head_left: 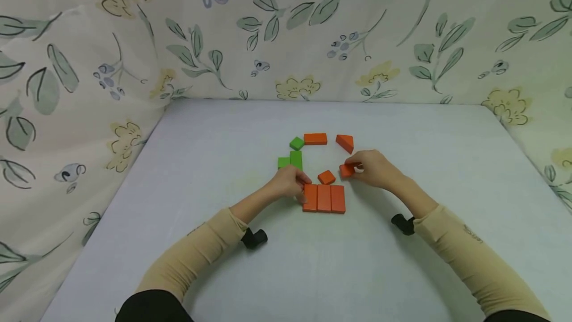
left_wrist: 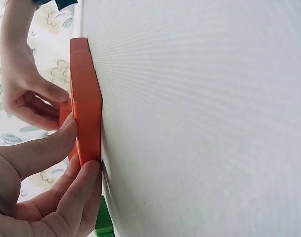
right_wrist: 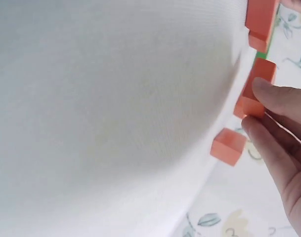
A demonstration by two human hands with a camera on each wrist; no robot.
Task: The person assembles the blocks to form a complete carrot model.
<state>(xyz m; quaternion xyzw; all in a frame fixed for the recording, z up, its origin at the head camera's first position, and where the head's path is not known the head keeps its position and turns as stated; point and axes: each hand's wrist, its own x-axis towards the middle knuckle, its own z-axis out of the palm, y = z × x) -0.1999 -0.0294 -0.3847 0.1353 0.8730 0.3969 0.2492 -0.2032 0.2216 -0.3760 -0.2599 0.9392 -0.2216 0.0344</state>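
Three orange rectangular blocks (head_left: 324, 199) lie side by side on the white table. My left hand (head_left: 288, 182) grips the leftmost block (left_wrist: 87, 131), with the thumb on its upper face and the fingertips at its side edge. Just beyond the row, to the right, my right hand (head_left: 375, 168) pinches a small orange block (right_wrist: 259, 89) between thumb and fingertip. A second small orange block (head_left: 326, 177) sits turned at an angle between that block and the row.
Two green blocks (head_left: 296, 159) stand touching just beyond my left hand. Farther back are a small green block (head_left: 297, 143), an orange rectangular block (head_left: 315, 139) and an orange triangular block (head_left: 345, 143). Floral cloth (head_left: 286, 39) hangs behind the table (head_left: 223, 128).
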